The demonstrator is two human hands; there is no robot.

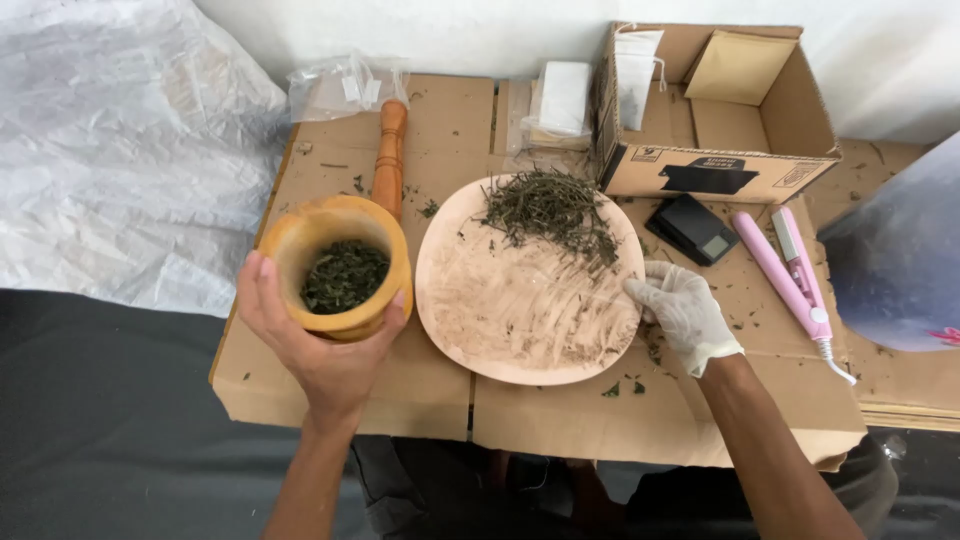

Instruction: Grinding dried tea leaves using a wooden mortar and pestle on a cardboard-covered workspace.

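— What have your hands got?

— My bare left hand is wrapped round the mortar at centre left, thumb on its left side and fingers curled up the right, a firm closed hold. Crushed green leaf lies in the bowl. My gloved right hand rests on the right rim of the plate, fingers loosely bent against the edge; I can't tell whether they pinch it or only touch it.

— And what's crowding you?

— The plate sits just beside the mortar, nearly touching. A heap of dried herbs covers its upper part, the lower part bare. The pestle lies behind the mortar, pointing to the upper frame, with a clear bag at its far end. At upper right stands an open box, and below it a small black scale close to my right fingers. A pink flat iron lies further right. Leaf bits are scattered on the cardboard. White plastic sheet fills the upper left.
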